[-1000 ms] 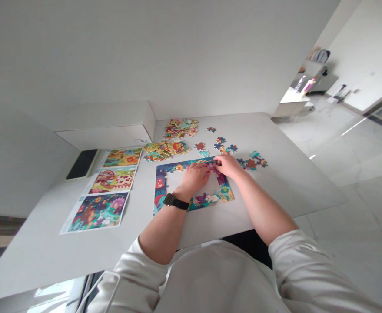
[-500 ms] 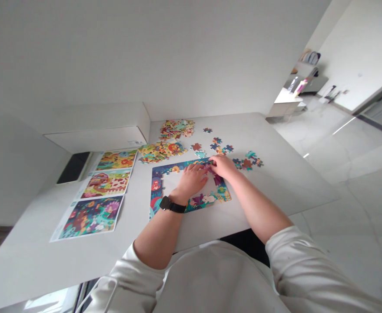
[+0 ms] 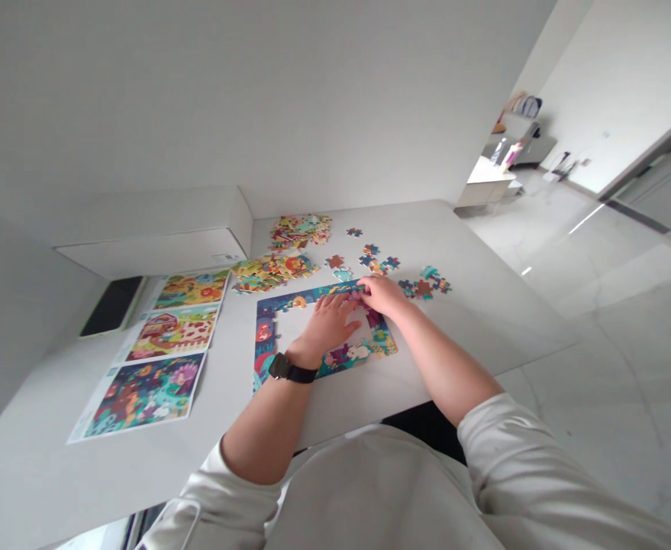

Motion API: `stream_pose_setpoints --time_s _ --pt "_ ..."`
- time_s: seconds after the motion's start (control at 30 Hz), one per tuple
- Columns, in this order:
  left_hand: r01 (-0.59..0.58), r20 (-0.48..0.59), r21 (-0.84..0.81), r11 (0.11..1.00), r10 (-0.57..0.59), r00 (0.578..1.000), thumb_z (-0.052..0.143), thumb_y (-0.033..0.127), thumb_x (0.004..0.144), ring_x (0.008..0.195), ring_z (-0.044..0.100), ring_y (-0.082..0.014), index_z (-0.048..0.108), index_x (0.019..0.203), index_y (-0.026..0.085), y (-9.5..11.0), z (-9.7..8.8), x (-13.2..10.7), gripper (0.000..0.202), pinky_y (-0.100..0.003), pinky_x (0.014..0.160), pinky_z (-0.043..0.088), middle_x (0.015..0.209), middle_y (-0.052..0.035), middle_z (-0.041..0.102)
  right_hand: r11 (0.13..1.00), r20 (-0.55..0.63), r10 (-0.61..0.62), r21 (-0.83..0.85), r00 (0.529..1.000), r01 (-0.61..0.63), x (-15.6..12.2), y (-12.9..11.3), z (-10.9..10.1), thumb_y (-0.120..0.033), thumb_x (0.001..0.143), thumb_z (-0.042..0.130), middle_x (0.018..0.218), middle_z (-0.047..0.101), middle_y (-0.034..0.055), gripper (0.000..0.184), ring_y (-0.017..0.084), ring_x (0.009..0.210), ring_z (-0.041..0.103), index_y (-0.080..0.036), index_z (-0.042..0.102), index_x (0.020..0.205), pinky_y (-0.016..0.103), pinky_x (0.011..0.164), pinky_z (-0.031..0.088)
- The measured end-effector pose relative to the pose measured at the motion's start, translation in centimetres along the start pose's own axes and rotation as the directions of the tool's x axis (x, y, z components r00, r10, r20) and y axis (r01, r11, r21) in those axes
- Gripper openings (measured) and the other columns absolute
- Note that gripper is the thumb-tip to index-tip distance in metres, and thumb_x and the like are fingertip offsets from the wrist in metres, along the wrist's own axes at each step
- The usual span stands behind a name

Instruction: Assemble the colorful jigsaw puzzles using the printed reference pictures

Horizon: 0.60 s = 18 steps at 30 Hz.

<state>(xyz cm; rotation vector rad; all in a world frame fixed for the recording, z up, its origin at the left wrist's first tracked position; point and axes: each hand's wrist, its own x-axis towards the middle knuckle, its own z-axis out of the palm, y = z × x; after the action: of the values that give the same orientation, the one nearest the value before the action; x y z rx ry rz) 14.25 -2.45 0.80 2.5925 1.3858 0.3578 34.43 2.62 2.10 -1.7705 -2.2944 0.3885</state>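
Observation:
A jigsaw puzzle (image 3: 262,328) lies on the table, its colourful border joined into a rectangle around a bare middle. My left hand (image 3: 329,328), with a black watch on the wrist, rests flat across the upper middle of it, fingers spread and holding nothing. At the upper right part of the border, my right hand (image 3: 384,294) has its thumb and fingers closed on a puzzle piece, mostly hidden by the fingers. Loose puzzle pieces (image 3: 424,289) lie just right of that hand, and more puzzle pieces (image 3: 372,261) sit beyond it.
Heaps of yellowish pieces (image 3: 275,271) and mixed pieces (image 3: 301,229) lie behind the puzzle. To the left are a printed picture sheet (image 3: 146,393), a dark phone (image 3: 111,305) and a white box (image 3: 152,248). A wall stands behind the table (image 3: 512,328).
The view has shifted slightly, moving everything a little to the left. My left hand's fingers are spread a bit wider; my right hand stays at the same part of the border.

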Motion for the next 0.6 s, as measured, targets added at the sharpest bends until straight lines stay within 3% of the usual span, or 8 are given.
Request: stream_pose_setpoints --time_s 0.13,0.33,0.5,0.6 --pt "0.019 -0.101 -0.074 0.997 -0.027 0.995 0.067 0.045 0.105 0.152 0.054 -0.0386 0.064 0.156 0.026 -0.6 -2.3 -0.3 0.055 -0.059 0.129 0.042 0.169 -0.0158 0.053 1.0 -0.002 0.009 -0.015 1.0 -0.009 0.0 -0.1 -0.1 -0.032 0.104 0.07 0.131 0.078 0.0116 0.034 0.025 0.118 0.072 -0.023 0.077 0.136 0.032 0.101 0.053" --pt "-0.033 -0.233 -0.176 0.984 -0.009 0.972 0.063 0.047 0.106 0.144 0.063 -0.032 0.073 0.142 0.025 -3.2 -6.1 -1.9 0.044 -0.051 0.126 0.047 0.153 -0.0119 0.068 0.999 0.033 0.021 0.024 0.999 -0.022 0.2 0.0 -0.3 -0.031 0.106 0.067 0.122 0.082 0.0101 0.035 0.025 0.113 0.075 -0.021 0.076 0.138 0.034 0.101 0.055" --pt "0.263 -0.206 -0.258 0.93 -0.319 0.925 0.057 0.032 0.102 0.108 0.077 -0.0268 0.078 0.131 0.021 -6.0 -4.9 -3.5 0.038 -0.039 0.102 0.06 0.118 -0.0095 0.082 0.992 -0.028 0.031 0.126 0.999 -0.027 0.2 0.5 -1.0 -0.028 0.105 0.068 0.121 0.084 0.0074 0.029 0.024 0.112 0.076 -0.024 0.079 0.132 0.033 0.1 0.056" --pt "0.323 -0.184 -0.242 0.915 -0.37 0.911 0.057 0.032 0.1 0.107 0.078 -0.0273 0.077 0.132 0.021 -7.0 -3.7 -4.1 0.04 -0.037 0.1 0.06 0.111 -0.0086 0.083 0.977 -0.111 0.099 0.199 0.989 -0.076 0.2 2.6 -2.7 -0.024 0.104 0.066 0.122 0.084 0.0059 0.029 0.022 0.109 0.078 -0.025 0.079 0.13 0.031 0.1 0.056"
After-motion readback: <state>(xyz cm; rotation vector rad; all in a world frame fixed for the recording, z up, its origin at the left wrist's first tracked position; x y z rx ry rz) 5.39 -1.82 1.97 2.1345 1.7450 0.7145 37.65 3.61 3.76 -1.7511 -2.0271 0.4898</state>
